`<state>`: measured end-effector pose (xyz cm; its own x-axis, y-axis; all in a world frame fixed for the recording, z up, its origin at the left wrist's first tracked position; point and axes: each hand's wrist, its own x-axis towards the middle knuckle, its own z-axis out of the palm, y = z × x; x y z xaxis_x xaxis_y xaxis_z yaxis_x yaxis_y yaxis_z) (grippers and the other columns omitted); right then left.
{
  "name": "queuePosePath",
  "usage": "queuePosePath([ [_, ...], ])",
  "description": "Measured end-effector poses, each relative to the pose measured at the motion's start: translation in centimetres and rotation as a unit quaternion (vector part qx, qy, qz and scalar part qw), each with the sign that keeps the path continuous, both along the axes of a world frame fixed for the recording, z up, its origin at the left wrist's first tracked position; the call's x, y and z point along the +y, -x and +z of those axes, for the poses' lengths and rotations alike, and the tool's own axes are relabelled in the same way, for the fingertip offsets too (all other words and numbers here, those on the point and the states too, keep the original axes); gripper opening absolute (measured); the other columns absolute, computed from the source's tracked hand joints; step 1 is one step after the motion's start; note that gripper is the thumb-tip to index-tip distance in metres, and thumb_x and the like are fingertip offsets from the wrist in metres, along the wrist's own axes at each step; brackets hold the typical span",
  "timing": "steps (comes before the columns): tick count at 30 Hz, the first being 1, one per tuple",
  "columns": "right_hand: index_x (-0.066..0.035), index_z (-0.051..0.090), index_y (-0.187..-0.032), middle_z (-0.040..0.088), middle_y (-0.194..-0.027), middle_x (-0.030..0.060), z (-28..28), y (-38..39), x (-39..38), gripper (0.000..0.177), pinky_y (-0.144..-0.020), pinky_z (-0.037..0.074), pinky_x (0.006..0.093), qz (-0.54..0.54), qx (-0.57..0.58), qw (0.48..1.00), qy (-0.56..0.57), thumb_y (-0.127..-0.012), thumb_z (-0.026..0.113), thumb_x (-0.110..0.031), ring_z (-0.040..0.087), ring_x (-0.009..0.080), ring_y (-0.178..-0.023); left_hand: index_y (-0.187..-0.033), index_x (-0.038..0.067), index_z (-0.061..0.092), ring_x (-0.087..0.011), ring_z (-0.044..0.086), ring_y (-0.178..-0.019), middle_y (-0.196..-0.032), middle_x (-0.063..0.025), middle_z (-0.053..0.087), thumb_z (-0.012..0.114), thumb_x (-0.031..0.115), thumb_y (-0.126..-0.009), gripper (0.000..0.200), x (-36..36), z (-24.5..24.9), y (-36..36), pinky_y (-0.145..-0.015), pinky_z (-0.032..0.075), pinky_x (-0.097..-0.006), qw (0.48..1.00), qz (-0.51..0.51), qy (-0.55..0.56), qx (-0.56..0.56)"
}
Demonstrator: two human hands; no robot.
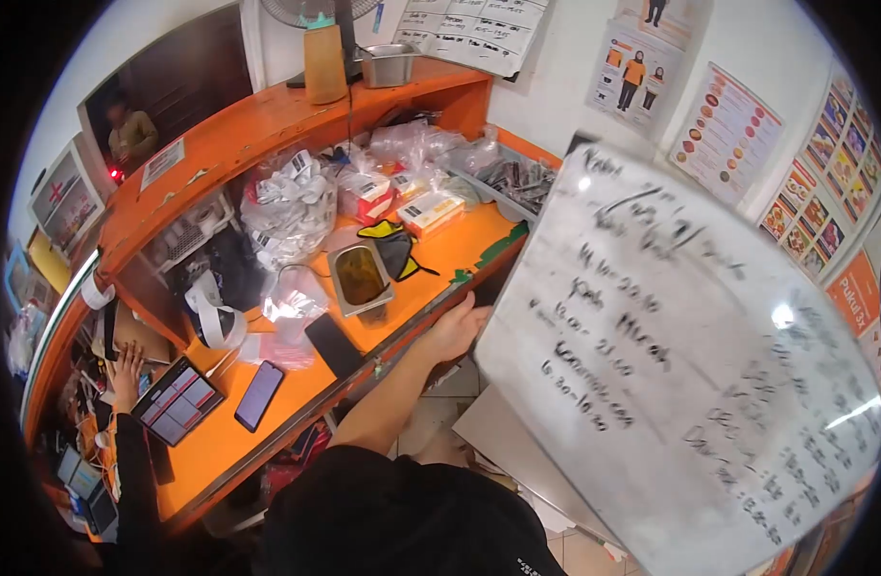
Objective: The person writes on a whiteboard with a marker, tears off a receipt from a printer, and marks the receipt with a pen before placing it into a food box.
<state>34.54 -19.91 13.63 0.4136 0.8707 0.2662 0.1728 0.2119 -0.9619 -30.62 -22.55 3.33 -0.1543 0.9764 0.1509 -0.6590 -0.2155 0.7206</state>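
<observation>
My left hand [455, 331] is closed on the left edge of a large whiteboard [556, 307], its fingers partly hidden by the board. Black handwriting with names and times covers the board, which tilts across the right half of the view. My right hand does not show. Left of my hand, on the orange counter [297, 398], lie a smartphone with a lit screen [259, 396] and a flat black object [334, 347]. Behind them stands a metal container [360, 278] with dark yellow-brown contents, beside a black and yellow cloth item [394, 252].
At the far left, another person's hand [126, 374] in a black sleeve rests beside a tablet [178, 400]. Bagged plastic [292, 206] and small boxes [431, 211] fill the counter's back. An orange ledge [220, 149] rises behind. Posters [726, 130] hang on the wall.
</observation>
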Motion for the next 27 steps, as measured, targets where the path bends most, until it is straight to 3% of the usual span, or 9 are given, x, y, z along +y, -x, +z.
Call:
queuePosePath([
  [4,0.014,0.056,-0.093,0.054,-0.084,0.0127,4.2,11.7,-2.1,0.038,-0.065,0.04,0.0359,0.0,-0.043,0.997,0.072,-0.089,0.048,-0.024,0.047,0.0212,-0.074,-0.132,-0.002,0.043,-0.0198,0.04,-0.127,-0.135,-0.0132,0.045,0.018,0.056,-0.096,0.073,-6.7,-3.2,-0.9,-0.105,0.028,-0.0311,0.967,0.119,0.218,0.06],
  [6,0.012,0.055,-0.097,0.056,-0.086,0.016,-1.3,9.3,0.2,0.037,-0.07,0.044,0.0393,0.024,-0.013,0.986,0.162,-0.091,0.052,-0.024,0.052,0.0264,-0.078,-0.132,-0.004,0.042,-0.0187,0.043,-0.122,-0.131,-0.0132,0.049,0.02,0.054,-0.097,0.071,-9.2,-4.6,-1.6,-0.102,0.031,-0.0302,0.933,0.186,0.306,0.045],
  [8,0.007,0.056,-0.107,0.059,-0.092,0.0078,-7.2,9.2,3.0,0.043,-0.068,0.045,0.0299,0.155,0.054,0.976,0.144,-0.091,0.053,-0.033,0.055,0.0165,-0.081,-0.131,-0.006,0.041,-0.0191,0.049,-0.111,-0.123,-0.0143,0.054,0.026,0.054,-0.096,0.071,-11.4,-11.1,0.0,-0.094,0.038,-0.0305,0.845,0.253,0.42,0.212],
  [11,0.004,0.06,-0.097,0.061,-0.086,0.008,-10.4,10.7,3.8,0.034,-0.07,0.046,0.0291,0.128,-0.001,0.966,0.225,-0.088,0.061,-0.029,0.055,0.0172,-0.074,-0.124,-0.009,0.047,-0.0211,0.055,-0.096,-0.108,-0.0155,0.06,0.032,0.055,-0.094,0.072,-14.4,-18.1,2.2,-0.083,0.043,-0.033,0.862,0.321,0.39,0.045],
  [14,0.004,0.06,-0.096,0.061,-0.09,0.0096,-14.5,12.7,3.9,0.041,-0.072,0.046,0.0301,0.045,-0.017,0.97,0.24,-0.084,0.064,-0.034,0.056,0.0185,-0.076,-0.117,-0.009,0.053,-0.0223,0.057,-0.093,-0.106,-0.0176,0.061,0.034,0.058,-0.092,0.074,-18.4,-13.3,1.3,-0.082,0.044,-0.0347,0.787,0.326,0.509,0.122],
  [16,0.004,0.061,-0.093,0.061,-0.088,0.0086,-14.0,15.8,2.3,0.039,-0.069,0.046,0.0299,-0.012,-0.012,0.956,0.292,-0.085,0.061,-0.034,0.055,0.0172,-0.076,-0.113,-0.008,0.057,-0.0227,0.057,-0.092,-0.105,-0.0172,0.061,0.034,0.059,-0.091,0.074,-21.4,-14.7,2.5,-0.083,0.044,-0.0347,0.789,0.286,0.519,0.163],
  [20,0.002,0.063,-0.083,0.058,-0.076,0.0041,-15.6,18.0,1.8,0.03,-0.063,0.042,0.0279,0.083,-0.006,0.955,0.286,-0.086,0.056,-0.027,0.051,0.0136,-0.07,-0.104,-0.008,0.061,-0.0254,0.061,-0.088,-0.097,-0.0147,0.065,0.031,0.056,-0.094,0.071,-23.2,-19.0,5.6,-0.078,0.047,-0.0358,0.777,0.379,0.481,0.147],
  [24,0.002,0.063,-0.078,0.055,-0.07,0.0032,-18.4,16.4,1.8,0.03,-0.059,0.041,0.0287,0.07,-0.02,0.951,0.299,-0.086,0.056,-0.026,0.05,0.0127,-0.064,-0.115,-0.004,0.057,-0.0224,0.064,-0.087,-0.106,-0.0138,0.063,0.029,0.052,-0.096,0.066,-23.0,-15.5,3.8,-0.077,0.051,-0.0313,0.844,0.3,0.431,0.109],
  [27,0.002,0.061,-0.073,0.054,-0.067,0.0033,-18.2,17.5,1.8,0.033,-0.057,0.041,0.0294,0.058,0.014,0.953,0.298,-0.086,0.057,-0.028,0.048,0.0126,-0.06,-0.113,-0.005,0.058,-0.0204,0.062,-0.088,-0.104,-0.0128,0.063,0.033,0.046,-0.097,0.059,-23.8,-16.7,5.3,-0.076,0.049,-0.0309,0.783,0.278,0.511,0.22],
])
